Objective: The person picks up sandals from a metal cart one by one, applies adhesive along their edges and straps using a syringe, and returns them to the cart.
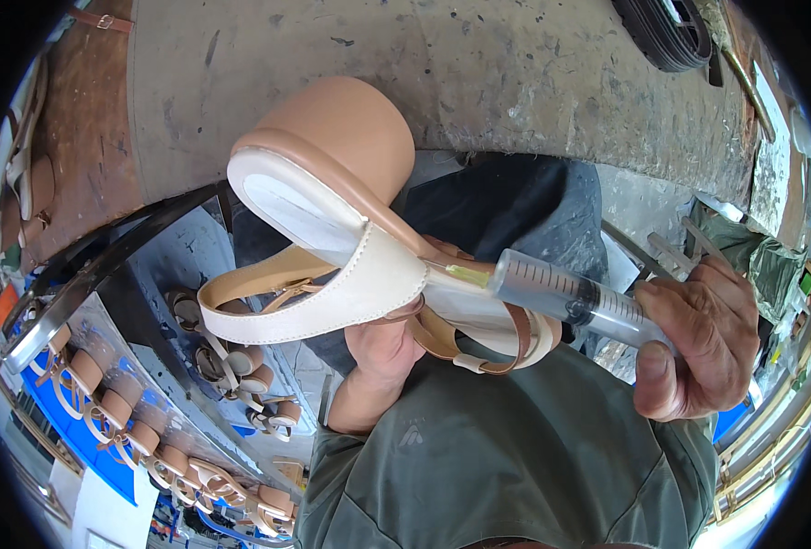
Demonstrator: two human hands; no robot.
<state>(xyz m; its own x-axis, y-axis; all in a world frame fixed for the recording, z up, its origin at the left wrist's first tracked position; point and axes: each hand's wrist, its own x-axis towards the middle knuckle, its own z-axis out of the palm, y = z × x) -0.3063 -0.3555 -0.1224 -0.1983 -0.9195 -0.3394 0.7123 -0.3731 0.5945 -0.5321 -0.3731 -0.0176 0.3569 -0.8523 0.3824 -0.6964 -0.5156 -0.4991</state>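
Observation:
A sandal (359,284) with cream stitched straps, a white insole and a chunky tan heel is held up in front of my body, heel toward the table. My left hand (382,352) grips it from below around the middle; its fingers are mostly hidden behind the straps. In my right hand (703,334) is a clear plastic syringe (565,297) with a dark plunger seal, held by its rear part. The syringe's yellowish tip (467,274) reaches the sandal's edge beside the strap; whether it touches I cannot tell.
A stained worktable (515,82) spans the far side, with a dark coiled strip (666,32) at its far right. Racks on the left hold several similar sandals (112,412). A curved metal bar (85,284) juts out at the left. Green cloth (748,252) hangs on the right.

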